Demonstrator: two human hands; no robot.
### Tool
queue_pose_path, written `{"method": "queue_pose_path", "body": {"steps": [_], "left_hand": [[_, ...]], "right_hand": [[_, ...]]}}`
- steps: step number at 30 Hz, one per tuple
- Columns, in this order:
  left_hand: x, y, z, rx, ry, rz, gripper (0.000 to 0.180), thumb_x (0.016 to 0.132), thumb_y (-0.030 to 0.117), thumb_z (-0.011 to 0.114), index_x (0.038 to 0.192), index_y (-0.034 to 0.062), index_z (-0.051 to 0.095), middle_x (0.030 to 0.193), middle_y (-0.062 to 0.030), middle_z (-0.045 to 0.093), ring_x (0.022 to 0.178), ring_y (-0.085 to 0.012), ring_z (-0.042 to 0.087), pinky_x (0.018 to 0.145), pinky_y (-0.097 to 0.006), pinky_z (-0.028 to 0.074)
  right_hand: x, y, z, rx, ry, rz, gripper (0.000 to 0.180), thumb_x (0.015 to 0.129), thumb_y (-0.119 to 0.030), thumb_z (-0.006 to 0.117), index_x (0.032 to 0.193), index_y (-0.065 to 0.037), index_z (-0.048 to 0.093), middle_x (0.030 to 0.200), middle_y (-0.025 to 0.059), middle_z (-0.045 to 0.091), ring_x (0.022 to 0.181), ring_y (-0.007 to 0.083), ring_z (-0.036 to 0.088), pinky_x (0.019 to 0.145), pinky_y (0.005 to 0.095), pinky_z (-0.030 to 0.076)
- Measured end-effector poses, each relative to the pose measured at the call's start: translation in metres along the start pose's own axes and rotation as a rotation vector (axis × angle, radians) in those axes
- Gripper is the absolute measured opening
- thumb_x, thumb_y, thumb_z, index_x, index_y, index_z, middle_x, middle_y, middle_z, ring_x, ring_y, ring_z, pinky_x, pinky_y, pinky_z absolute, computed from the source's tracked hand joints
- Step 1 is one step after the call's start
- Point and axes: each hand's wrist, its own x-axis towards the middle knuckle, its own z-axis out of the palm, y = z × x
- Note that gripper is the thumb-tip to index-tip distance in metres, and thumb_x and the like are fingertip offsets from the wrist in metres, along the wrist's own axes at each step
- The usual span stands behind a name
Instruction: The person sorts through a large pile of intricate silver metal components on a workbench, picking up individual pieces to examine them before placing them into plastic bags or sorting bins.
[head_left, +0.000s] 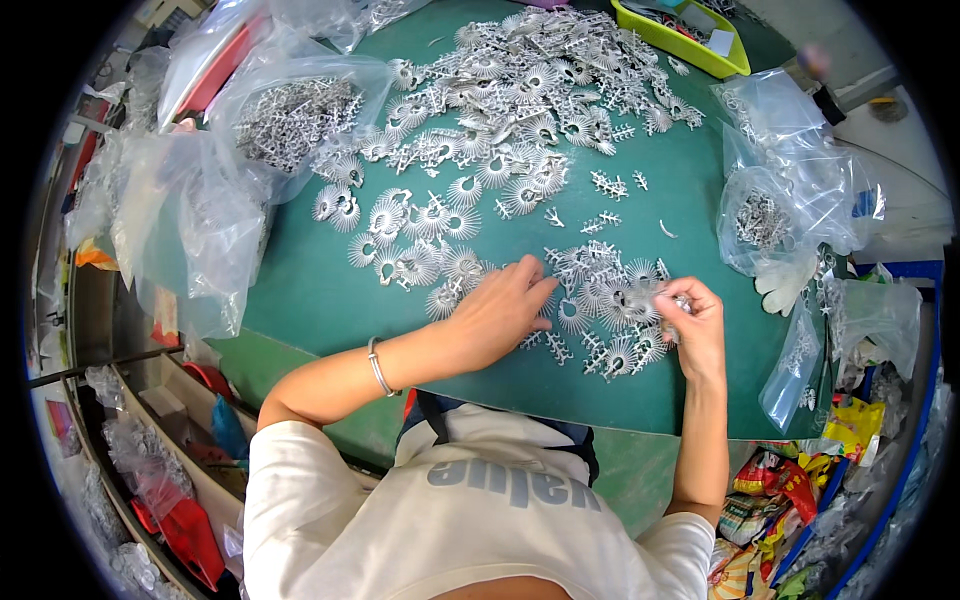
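Handling silver pieces [601,298] near the table edge [592,415]

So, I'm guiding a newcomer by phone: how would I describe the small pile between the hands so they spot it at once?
Find the near edge of the green table. Between the left hand and the right hand lies the small pile of silvery fans and branches. It is far smaller than the big heap beyond, with a few stray pieces between them.
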Motion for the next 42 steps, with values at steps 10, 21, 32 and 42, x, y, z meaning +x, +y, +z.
{"method": "queue_pose_path", "body": {"steps": [10, 21, 32, 42], "left_hand": [[0.008, 0.001, -0.013, 0.06, -0.068, -0.01, 0.036, 0.067, 0.009, 0.073, 0.092, 0.003, 0.048, 0.108, -0.0127, 0.043, 0.091, -0.0306, 0.048, 0.075, -0.04, 0.041], [0.018, -0.017, -0.023, -1.586, 0.027, -0.506, 0.01, 0.086, 0.006, 0.057, 0.096, 0.0039, 0.054, 0.092, -0.0076, 0.058, 0.089, -0.0196, 0.056, 0.075, -0.029, 0.048], [0.042, -0.017, -0.019, -0.579, 0.15, -0.22, 0.019, 0.085, -0.002, 0.049, 0.101, 0.0015, 0.056, 0.095, -0.0086, 0.06, 0.088, -0.0175, 0.059, 0.074, -0.031, 0.048], [0.054, 0.018, 0.003, 0.109, -0.139, 0.172, 0.035, 0.065, 0.015, 0.074, 0.095, 0.0048, 0.056, 0.095, -0.0106, 0.049, 0.083, -0.0294, 0.055, 0.068, -0.039, 0.047]], "right_hand": [[0.01, 0.007, -0.024, 1.107, -0.142, 0.27, 0.028, 0.092, -0.018, 0.051, 0.112, 0.0, 0.051, 0.091, 0.0094, 0.058, 0.065, 0.0135, 0.048, 0.043, 0.0202, 0.034], [0.016, 0.002, -0.008, 1.243, 0.009, 0.253, 0.017, 0.085, -0.018, 0.061, 0.093, -0.002, 0.059, 0.095, 0.011, 0.062, 0.08, 0.0183, 0.06, 0.068, 0.0291, 0.053], [0.023, -0.028, -0.008, -0.169, -0.079, -0.214, 0.03, 0.076, -0.012, 0.067, 0.105, -0.008, 0.062, 0.097, 0.0091, 0.059, 0.07, 0.0192, 0.057, 0.055, 0.0304, 0.044], [0.022, -0.038, 0.006, -1.305, -0.135, -0.369, 0.036, 0.067, -0.014, 0.074, 0.101, -0.009, 0.063, 0.085, 0.0112, 0.049, 0.07, 0.0322, 0.055, 0.061, 0.0422, 0.041]]}}
